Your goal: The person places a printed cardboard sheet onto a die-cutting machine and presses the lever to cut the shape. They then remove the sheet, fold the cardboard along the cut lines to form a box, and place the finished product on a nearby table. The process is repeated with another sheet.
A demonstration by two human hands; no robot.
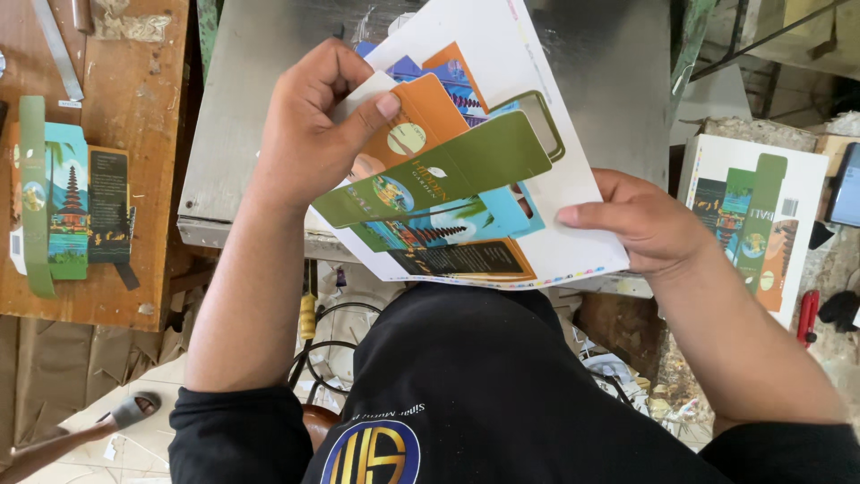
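Note:
My left hand [309, 125] grips a die-cut printed carton blank [439, 170] in green, orange and blue, with the thumb pressed on its orange panel. The blank is partly lifted out of a white printed sheet [555, 188]. My right hand [636, 220] pinches that sheet at its lower right edge. Both are held above a grey metal table [242, 134].
A finished flat carton blank [63, 197] lies on a wooden board [134, 108] at the left. A stack of uncut printed sheets [761, 215] sits at the right. A metal ruler [55, 45] lies top left. Cables and paper scraps [331, 350] cover the floor below.

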